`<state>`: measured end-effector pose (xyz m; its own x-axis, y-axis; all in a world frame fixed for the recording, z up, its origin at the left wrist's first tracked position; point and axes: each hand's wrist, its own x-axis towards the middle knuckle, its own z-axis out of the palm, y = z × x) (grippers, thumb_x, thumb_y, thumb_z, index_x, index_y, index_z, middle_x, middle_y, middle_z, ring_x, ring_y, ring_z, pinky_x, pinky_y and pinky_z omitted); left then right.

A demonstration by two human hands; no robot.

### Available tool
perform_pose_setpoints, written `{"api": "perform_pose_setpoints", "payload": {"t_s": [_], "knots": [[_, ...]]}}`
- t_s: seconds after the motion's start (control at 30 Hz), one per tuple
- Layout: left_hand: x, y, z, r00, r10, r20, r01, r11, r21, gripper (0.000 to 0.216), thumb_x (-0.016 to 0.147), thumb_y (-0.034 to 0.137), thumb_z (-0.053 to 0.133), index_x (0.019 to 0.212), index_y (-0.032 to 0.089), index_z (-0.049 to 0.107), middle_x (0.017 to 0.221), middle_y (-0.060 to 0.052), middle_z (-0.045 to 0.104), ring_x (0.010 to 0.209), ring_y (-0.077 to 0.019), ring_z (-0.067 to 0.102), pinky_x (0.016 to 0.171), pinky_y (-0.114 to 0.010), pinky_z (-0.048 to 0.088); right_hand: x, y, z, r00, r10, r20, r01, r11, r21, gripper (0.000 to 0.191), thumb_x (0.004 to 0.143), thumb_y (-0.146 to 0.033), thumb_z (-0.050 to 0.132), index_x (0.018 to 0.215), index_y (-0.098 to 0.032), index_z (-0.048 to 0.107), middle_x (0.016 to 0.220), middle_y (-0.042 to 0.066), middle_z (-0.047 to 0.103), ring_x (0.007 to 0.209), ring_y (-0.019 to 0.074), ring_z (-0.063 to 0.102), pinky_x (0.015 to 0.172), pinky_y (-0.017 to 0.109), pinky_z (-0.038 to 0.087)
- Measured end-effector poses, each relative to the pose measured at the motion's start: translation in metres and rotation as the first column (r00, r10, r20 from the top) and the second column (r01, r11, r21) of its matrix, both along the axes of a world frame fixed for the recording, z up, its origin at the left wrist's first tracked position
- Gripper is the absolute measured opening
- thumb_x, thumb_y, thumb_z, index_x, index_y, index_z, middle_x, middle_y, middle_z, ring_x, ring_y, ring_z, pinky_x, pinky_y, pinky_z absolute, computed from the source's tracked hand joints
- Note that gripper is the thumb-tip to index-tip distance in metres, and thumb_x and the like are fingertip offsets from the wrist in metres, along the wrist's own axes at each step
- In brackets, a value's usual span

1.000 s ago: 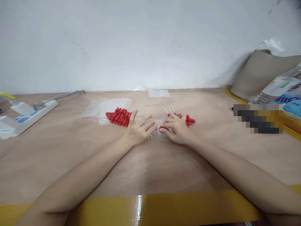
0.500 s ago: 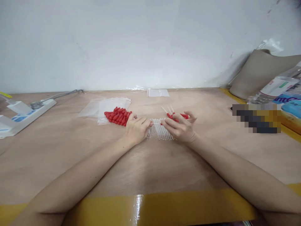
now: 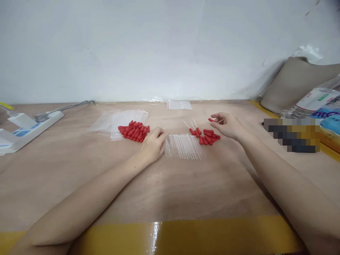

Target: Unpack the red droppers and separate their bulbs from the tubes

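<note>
My right hand (image 3: 224, 124), raised above the right side of the table, pinches a dropper (image 3: 211, 120); its red bulb points left and part of a thin clear tube shows between the fingers. Under it lie several red bulbs (image 3: 208, 139). Beside these, a few droppers (image 3: 191, 131) have clear tubes pointing up and left. My left hand (image 3: 154, 144) rests by the left end of a row of thin clear tubes (image 3: 186, 146). Its fingers are curled together, and what they hold, if anything, is hidden. Close to its left is a heap of red bulbs (image 3: 134, 131).
Clear zip bags (image 3: 114, 124) lie under and beside the red heap. A small bag (image 3: 179, 105) sits near the wall. At the left is a power strip (image 3: 34, 129) with cables. A plastic bottle (image 3: 309, 102), a grey-brown roll (image 3: 289, 81) and a pixelated dark object (image 3: 294, 136) occupy the right.
My hands have come apart from the middle, where they met over a tube. The right hand has moved right and up with the dropper; the left has shifted slightly left.
</note>
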<state>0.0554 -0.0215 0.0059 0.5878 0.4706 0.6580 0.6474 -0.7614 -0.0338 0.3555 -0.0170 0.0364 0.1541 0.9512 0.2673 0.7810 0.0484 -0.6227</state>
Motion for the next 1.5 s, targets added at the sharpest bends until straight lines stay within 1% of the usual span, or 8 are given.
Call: {"api": "perform_pose_setpoints", "payload": {"t_s": [0.3,0.57,0.77,0.93,1.1,1.3,1.37,1.5], "knots": [[0.008,-0.011,-0.002,0.985,-0.161,-0.057,0.158,0.986,-0.052,0.015,0.086,0.021,0.041,0.090,0.015,0.054,0.085,-0.006,0.057,0.076,-0.0150,0.055,0.068,-0.026,0.047,-0.014,-0.012,0.008,0.973,0.197,0.122,-0.182,0.976,-0.120,0.020,0.064,-0.037,0.062,0.070,-0.018,0.061,0.067,0.001,0.062,0.056,0.0112,0.052,0.049,0.023,0.039],[0.005,-0.020,0.007,0.969,-0.226,-0.102,0.207,0.964,-0.169,0.036,0.082,0.045,0.046,0.096,0.014,0.057,0.093,-0.010,0.060,0.085,-0.0194,0.056,0.075,-0.032,0.047,-0.019,-0.009,0.003,0.942,0.215,0.260,-0.200,0.976,-0.081,0.023,0.068,-0.042,0.058,0.066,-0.020,0.066,0.066,0.001,0.064,0.060,0.0123,0.054,0.055,0.024,0.039],[0.002,-0.024,0.012,0.933,-0.229,-0.279,0.183,0.967,-0.179,0.078,0.067,0.070,0.046,0.121,0.013,0.048,0.126,-0.016,0.049,0.119,-0.0322,0.040,0.100,-0.050,0.026,-0.021,-0.007,0.001,0.974,0.028,0.226,-0.016,0.998,-0.055,0.026,0.071,-0.043,0.053,0.070,-0.021,0.068,0.071,0.002,0.065,0.057,0.0118,0.053,0.054,0.024,0.038],[0.001,-0.022,0.009,0.931,-0.208,-0.300,0.139,0.961,-0.237,0.062,0.079,0.058,0.042,0.124,0.016,0.045,0.124,-0.012,0.052,0.116,-0.0245,0.045,0.106,-0.047,0.018,-0.027,0.009,0.003,0.971,-0.064,0.232,0.106,0.979,-0.172,0.024,0.070,-0.043,0.053,0.069,-0.022,0.066,0.060,0.000,0.062,0.054,0.0126,0.054,0.055,0.025,0.038],[0.000,-0.019,0.009,0.937,-0.204,-0.284,0.132,0.958,-0.253,0.044,0.086,0.043,0.039,0.121,0.019,0.048,0.122,-0.008,0.054,0.115,-0.0204,0.047,0.107,-0.045,0.017,-0.045,0.023,0.015,0.963,-0.034,0.266,0.150,0.891,-0.428,0.026,0.068,-0.043,0.055,0.061,-0.020,0.064,0.048,0.002,0.057,0.047,0.0139,0.052,0.052,0.027,0.039],[-0.002,-0.018,0.007,0.948,-0.198,-0.248,0.140,0.962,-0.233,0.050,0.081,0.051,0.045,0.120,0.020,0.050,0.123,-0.007,0.052,0.117,-0.0250,0.042,0.103,-0.046,0.022,-0.058,0.025,0.017,0.998,-0.032,0.056,0.062,0.714,-0.697,0.019,0.069,-0.029,0.055,0.057,-0.015,0.061,0.042,0.005,0.054,0.041,0.0139,0.049,0.046,0.027,0.037],[-0.002,-0.017,0.007,0.966,-0.184,-0.183,0.146,0.968,-0.203,0.049,0.079,0.051,0.047,0.117,0.020,0.052,0.120,-0.007,0.054,0.116,-0.0252,0.043,0.102,-0.045,0.024,-0.057,0.027,0.018,0.993,-0.075,0.089,0.115,0.745,-0.657,0.017,0.069,-0.027,0.055,0.057,-0.015,0.060,0.043,0.005,0.053,0.042,0.0147,0.050,0.047,0.028,0.038],[-0.002,-0.014,0.004,0.995,-0.098,0.007,0.098,0.989,-0.113,0.036,0.082,0.040,0.047,0.112,0.020,0.054,0.109,-0.007,0.059,0.106,-0.0227,0.049,0.096,-0.043,0.032,-0.055,0.024,0.023,0.976,-0.125,0.176,0.177,0.930,-0.322,0.021,0.075,-0.032,0.050,0.060,-0.018,0.057,0.049,0.003,0.055,0.051,0.0165,0.053,0.056,0.030,0.038]]}}
